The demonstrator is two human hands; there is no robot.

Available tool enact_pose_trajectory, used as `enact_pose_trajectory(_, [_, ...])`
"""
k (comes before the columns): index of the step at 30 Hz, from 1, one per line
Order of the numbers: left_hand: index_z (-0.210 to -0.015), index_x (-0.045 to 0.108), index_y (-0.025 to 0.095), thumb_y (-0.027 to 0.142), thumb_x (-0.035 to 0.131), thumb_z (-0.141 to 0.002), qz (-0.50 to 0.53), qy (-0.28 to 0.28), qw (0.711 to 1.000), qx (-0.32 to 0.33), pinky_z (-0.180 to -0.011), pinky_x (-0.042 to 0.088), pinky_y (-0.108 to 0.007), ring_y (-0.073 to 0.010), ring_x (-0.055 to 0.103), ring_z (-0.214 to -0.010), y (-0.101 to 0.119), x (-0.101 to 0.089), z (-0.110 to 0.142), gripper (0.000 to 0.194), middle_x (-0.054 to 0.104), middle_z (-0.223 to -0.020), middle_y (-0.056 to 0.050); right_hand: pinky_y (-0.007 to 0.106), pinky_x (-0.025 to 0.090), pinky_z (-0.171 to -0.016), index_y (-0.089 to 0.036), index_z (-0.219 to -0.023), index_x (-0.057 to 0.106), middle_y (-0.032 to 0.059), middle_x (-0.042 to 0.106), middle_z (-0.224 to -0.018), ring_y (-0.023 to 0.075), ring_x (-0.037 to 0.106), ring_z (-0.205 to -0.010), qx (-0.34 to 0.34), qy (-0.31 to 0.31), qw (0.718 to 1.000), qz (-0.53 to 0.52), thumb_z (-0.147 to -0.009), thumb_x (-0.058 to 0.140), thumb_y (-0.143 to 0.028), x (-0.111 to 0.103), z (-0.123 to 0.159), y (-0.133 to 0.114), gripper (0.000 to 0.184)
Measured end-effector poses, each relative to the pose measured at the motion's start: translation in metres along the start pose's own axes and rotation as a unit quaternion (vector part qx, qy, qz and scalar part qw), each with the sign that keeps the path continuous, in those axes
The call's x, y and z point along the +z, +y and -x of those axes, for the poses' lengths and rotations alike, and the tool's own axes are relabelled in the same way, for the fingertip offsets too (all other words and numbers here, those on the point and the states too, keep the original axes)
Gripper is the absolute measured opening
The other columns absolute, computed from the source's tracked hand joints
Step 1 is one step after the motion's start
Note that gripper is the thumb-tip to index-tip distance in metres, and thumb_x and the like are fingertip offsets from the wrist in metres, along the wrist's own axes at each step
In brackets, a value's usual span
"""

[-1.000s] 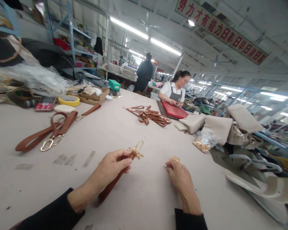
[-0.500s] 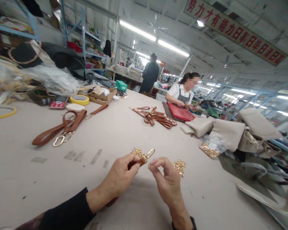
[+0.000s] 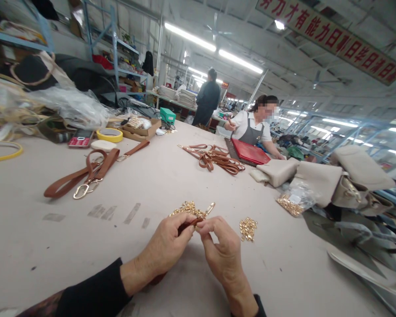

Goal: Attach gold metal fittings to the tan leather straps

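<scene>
My left hand [image 3: 166, 247] is closed round the end of a brown leather strap [image 3: 185, 226] whose gold clasp [image 3: 208, 209] sticks out past my fingers. A short gold chain [image 3: 185, 208] hangs at that end. My right hand [image 3: 221, 252] pinches the same strap end from the right, fingertips touching those of the left. A small heap of gold chain pieces [image 3: 248, 228] lies on the table [image 3: 53, 255] just right of my right hand.
Brown straps with gold clasps [image 3: 86, 175] lie at left, more straps [image 3: 214, 159] in the middle. Beige bags [image 3: 317, 176] and a bag of gold hardware [image 3: 292, 203] sit right. A seated co-worker [image 3: 255, 127] has a red piece [image 3: 249, 152]. Tape roll [image 3: 109, 134] at back left.
My right hand left the heap of gold chain pieces and moved left to meet the left hand at the strap end. The strap's clasp end dropped lower, nearer the table.
</scene>
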State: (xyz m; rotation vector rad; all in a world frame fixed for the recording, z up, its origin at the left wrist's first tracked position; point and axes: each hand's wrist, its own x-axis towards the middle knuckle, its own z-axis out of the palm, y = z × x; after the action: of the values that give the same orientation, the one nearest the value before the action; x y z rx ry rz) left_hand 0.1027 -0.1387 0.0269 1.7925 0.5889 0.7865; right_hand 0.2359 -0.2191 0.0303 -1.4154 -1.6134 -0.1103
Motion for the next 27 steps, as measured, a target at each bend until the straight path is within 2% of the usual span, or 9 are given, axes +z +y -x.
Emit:
enact_pose_trajectory(3, [-0.089, 0.066, 0.019, 0.019, 0.047, -0.088, -0.02, -0.004, 1.0, 0.013, -0.076, 0.043, -0.026, -0.0173, 0.059, -0.082, 0.002, -0.001, 0.0, 0.019, 0.067, -0.086, -0.002, 0.029, 0.048, -0.071, -0.023, -0.077, 0.058, 0.0012, 0.068, -0.078, 0.0166, 0.063, -0.078, 0.018, 0.014, 1.0, -0.006, -0.086, 0.052, -0.006, 0.001, 0.002, -0.001, 0.02])
enact_pose_trajectory(7, [-0.088, 0.066, 0.019, 0.02, 0.047, -0.089, -0.034, -0.015, 0.999, 0.025, -0.078, 0.043, -0.028, -0.0183, 0.059, -0.083, 0.004, -0.004, 0.0, 0.019, 0.067, -0.085, -0.003, 0.027, 0.048, -0.071, -0.023, -0.083, 0.061, -0.0004, 0.066, -0.078, 0.0155, 0.062, -0.075, 0.113, 0.032, 0.992, -0.047, -0.085, 0.058, -0.012, 0.005, 0.004, -0.002, 0.011])
enact_pose_trajectory(10, [-0.091, 0.068, 0.02, 0.022, 0.05, -0.088, 0.007, -0.033, 0.999, 0.016, -0.084, 0.043, -0.028, -0.019, 0.06, -0.089, 0.004, -0.006, -0.001, 0.018, 0.068, -0.09, -0.003, 0.026, 0.048, -0.071, -0.022, -0.085, 0.059, -0.0011, 0.062, -0.079, 0.0146, 0.06, -0.076, 0.188, 0.034, 0.973, -0.129, -0.084, 0.061, -0.018, 0.008, 0.003, 0.0, 0.005])
enact_pose_trajectory(13, [-0.086, 0.069, 0.02, 0.031, 0.057, -0.086, 0.054, -0.039, 0.997, -0.028, -0.079, 0.044, -0.026, -0.0185, 0.059, -0.083, 0.003, -0.006, -0.002, 0.016, 0.067, -0.084, -0.001, 0.025, 0.048, -0.067, -0.022, -0.086, 0.055, -0.003, 0.058, -0.075, 0.013, 0.056, -0.07, 0.239, 0.032, 0.946, -0.217, -0.081, 0.064, -0.02, 0.012, 0.003, 0.004, 0.011])
enact_pose_trajectory(15, [-0.079, 0.068, 0.018, 0.038, 0.061, -0.083, 0.066, -0.029, 0.995, -0.063, -0.071, 0.043, -0.025, -0.0172, 0.056, -0.075, 0.002, -0.006, -0.003, 0.021, 0.064, -0.076, 0.0, 0.024, 0.047, -0.065, -0.021, -0.088, 0.055, -0.0037, 0.057, -0.072, 0.0124, 0.054, -0.067, 0.252, 0.026, 0.934, -0.251, -0.079, 0.066, -0.02, 0.013, 0.003, 0.005, 0.014])
enact_pose_trajectory(19, [-0.074, 0.068, 0.018, 0.041, 0.064, -0.079, 0.083, -0.029, 0.991, -0.097, -0.065, 0.04, -0.023, -0.0151, 0.052, -0.068, -0.001, -0.007, -0.007, 0.024, 0.06, -0.069, 0.002, 0.026, 0.049, -0.068, -0.021, -0.093, 0.056, -0.003, 0.06, -0.075, 0.0131, 0.057, -0.07, 0.251, 0.027, 0.929, -0.27, -0.078, 0.065, -0.019, 0.016, 0.002, 0.005, 0.017])
enact_pose_trajectory(23, [-0.076, 0.067, 0.018, 0.041, 0.058, -0.082, 0.076, -0.033, 0.992, -0.094, -0.065, 0.043, -0.024, -0.0163, 0.055, -0.067, -0.007, -0.008, -0.011, 0.026, 0.062, -0.069, 0.001, 0.029, 0.051, -0.074, -0.021, -0.096, 0.056, -0.0002, 0.063, -0.081, 0.0155, 0.062, -0.076, 0.249, 0.038, 0.924, -0.286, -0.081, 0.063, -0.022, 0.019, 0.003, 0.005, 0.016])
enact_pose_trajectory(27, [-0.074, 0.065, 0.018, 0.043, 0.056, -0.083, 0.049, -0.019, 0.995, -0.083, -0.069, 0.047, -0.026, -0.0188, 0.059, -0.072, -0.009, -0.008, -0.011, 0.029, 0.067, -0.077, -0.001, 0.029, 0.051, -0.069, -0.021, -0.099, 0.056, 0.0014, 0.064, -0.086, 0.0165, 0.063, -0.075, 0.308, 0.094, 0.9, -0.293, -0.079, 0.067, -0.029, 0.023, 0.003, 0.006, 0.024])
